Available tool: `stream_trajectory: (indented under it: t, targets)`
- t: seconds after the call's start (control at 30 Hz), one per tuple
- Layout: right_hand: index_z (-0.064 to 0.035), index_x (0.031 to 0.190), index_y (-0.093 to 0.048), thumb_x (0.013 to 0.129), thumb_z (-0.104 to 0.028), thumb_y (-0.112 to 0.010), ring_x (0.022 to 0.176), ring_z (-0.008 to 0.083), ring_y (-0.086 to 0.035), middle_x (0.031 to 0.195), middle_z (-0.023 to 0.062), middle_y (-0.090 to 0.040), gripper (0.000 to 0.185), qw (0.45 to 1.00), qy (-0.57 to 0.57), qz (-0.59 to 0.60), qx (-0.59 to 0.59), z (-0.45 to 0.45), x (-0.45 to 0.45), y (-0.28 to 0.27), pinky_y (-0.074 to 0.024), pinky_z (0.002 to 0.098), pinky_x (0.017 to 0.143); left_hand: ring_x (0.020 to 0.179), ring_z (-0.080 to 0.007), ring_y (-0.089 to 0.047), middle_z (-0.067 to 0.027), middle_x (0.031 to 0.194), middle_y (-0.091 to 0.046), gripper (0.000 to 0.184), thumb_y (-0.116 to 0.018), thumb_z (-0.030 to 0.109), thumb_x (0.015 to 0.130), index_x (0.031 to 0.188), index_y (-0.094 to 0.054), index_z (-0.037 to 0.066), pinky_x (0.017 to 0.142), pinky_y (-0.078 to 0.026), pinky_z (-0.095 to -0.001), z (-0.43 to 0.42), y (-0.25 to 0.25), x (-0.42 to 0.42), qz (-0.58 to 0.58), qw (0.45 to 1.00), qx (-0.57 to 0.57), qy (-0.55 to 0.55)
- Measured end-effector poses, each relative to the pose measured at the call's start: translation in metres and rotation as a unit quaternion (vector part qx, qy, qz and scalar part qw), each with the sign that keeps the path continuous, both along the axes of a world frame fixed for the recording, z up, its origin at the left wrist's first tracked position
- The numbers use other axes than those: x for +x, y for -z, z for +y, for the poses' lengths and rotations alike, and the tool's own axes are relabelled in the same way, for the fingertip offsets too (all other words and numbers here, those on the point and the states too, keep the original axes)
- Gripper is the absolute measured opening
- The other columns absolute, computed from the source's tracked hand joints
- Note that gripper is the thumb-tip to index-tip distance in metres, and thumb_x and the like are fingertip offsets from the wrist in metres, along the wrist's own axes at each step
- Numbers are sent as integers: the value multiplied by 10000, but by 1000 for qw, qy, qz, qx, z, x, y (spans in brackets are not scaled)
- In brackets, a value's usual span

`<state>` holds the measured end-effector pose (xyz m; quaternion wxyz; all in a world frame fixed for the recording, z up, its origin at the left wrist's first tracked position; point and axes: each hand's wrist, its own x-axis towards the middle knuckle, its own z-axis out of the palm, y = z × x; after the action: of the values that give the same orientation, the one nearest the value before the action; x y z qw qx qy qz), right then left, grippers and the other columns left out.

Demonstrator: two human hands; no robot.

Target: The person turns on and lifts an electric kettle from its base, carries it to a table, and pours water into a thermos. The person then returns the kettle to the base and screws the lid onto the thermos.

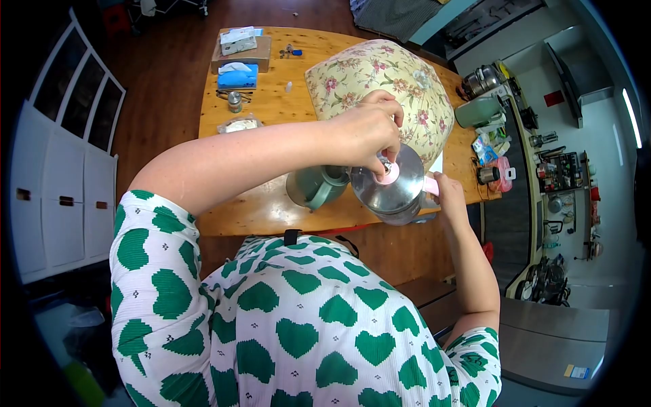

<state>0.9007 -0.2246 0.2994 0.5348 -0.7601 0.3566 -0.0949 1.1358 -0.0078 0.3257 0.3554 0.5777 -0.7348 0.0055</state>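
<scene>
My left hand [373, 132] reaches across with its fingers closed on the small knob in the middle of a shiny round lid [405, 178]. A pink ring surrounds the knob. The lid is over a silvery pot [400, 218]; I cannot tell whether it sits fully on the rim. My right hand [450, 197] is wrapped around the pot's pink handle [430, 185] on the right side. Close to the pot's left stands a green pitcher [313, 188], its handle facing me and its top partly hidden by my left forearm.
Behind the pot, a floral food cover [380, 74] spreads over the wooden table [298, 88]. Tissue packs [237, 76], a small jar [234, 102] and a plastic bag [241, 125] lie at left. A pink-lidded jug [503, 174] and green container [477, 112] stand at right.
</scene>
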Motion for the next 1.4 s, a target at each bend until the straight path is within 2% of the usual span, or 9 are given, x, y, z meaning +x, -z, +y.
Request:
stream_trajectory:
  t: [0.43, 0.73, 0.93, 1.03, 1.07, 1.17, 1.23, 1.3, 1.4]
  targets:
    - [-63, 757, -678, 972, -239, -544, 594, 67, -456, 695, -23, -594, 308, 1000, -4, -1, 10, 0, 2, -1, -318, 257, 542, 1186, -245, -568, -22, 817, -736, 249, -906, 277, 640, 800, -816, 109, 1179, -267, -505, 1, 5, 4, 20, 1000, 1, 0]
    - [-59, 796, -680, 963, -261, -563, 579, 84, -457, 687, -15, -586, 287, 1000, 10, -2, 12, 1, 4, 0, -313, 258, 535, 1212, -264, -552, 42, 800, -704, 617, -915, 254, 645, 1200, -669, 148, 1190, -248, -515, 0, 1, 2, 47, 998, 32, -33]
    - [-61, 898, -699, 952, -328, -562, 598, 95, -487, 704, 0, -591, 305, 994, 85, -19, 65, 0, -8, 20, -342, 260, 553, 1222, -287, -550, 35, 886, -719, 649, -922, 319, 649, 1223, -659, 167, 1191, -245, -521, -11, -12, -5, 17, 999, 2, -32]
    - [-65, 925, -700, 956, -330, -557, 595, 95, -487, 701, 0, -590, 303, 984, 119, -58, 119, -9, -17, 43, -342, 258, 553, 1243, -293, -539, 16, 957, -723, 647, -919, 404, 674, 1223, -664, 176, 1196, -223, -532, -11, -27, -3, 37, 991, -108, -71]
    - [-53, 950, -695, 969, -317, -545, 593, 95, -487, 704, 1, -592, 304, 983, 115, -68, 125, -12, -22, 48, -340, 259, 549, 1238, -265, -552, -8, 987, -719, 569, -888, 447, 739, 1182, -694, 148, 1156, -328, -473, -8, -33, 2, 11, 978, -178, -105]
    - [-28, 965, -691, 984, -292, -524, 586, 93, -490, 709, 6, -600, 313, 978, 122, -99, 137, -9, -28, 52, -340, 253, 540, 917, -177, -619, -29, 874, -670, 301, -833, 354, 867, 848, -702, 84, 844, -478, -364, 10, -46, 29, 40, 930, -333, -152]
    - [-15, 978, -691, 992, -281, -512, 583, 90, -490, 712, 10, -605, 321, 975, 130, -110, 145, -4, -27, 48, -340, 248, 534, 735, -136, -558, -25, 751, -605, 343, -770, 283, 933, 728, -617, 55, 668, -432, -332, 37, -47, 26, 192, 913, -318, -170]
    - [-6, 987, -692, 997, -278, -506, 579, 87, -489, 714, 12, -608, 330, 973, 135, -117, 147, -3, -27, 46, -340, 245, 529, 610, -108, -492, -21, 656, -533, 400, -717, 225, 978, 666, -558, 33, 558, -387, -310, 53, -42, 27, 274, 895, -293, -194]
    - [-3, 991, -695, 1000, -283, -505, 571, 85, -484, 711, 12, -608, 338, 973, 136, -118, 146, -3, -29, 45, -341, 243, 523, 563, -93, -387, -2, 605, -429, 412, -668, 164, 1005, 663, -483, 28, 527, -327, -295, 61, -23, 29, 290, 897, -240, -232]
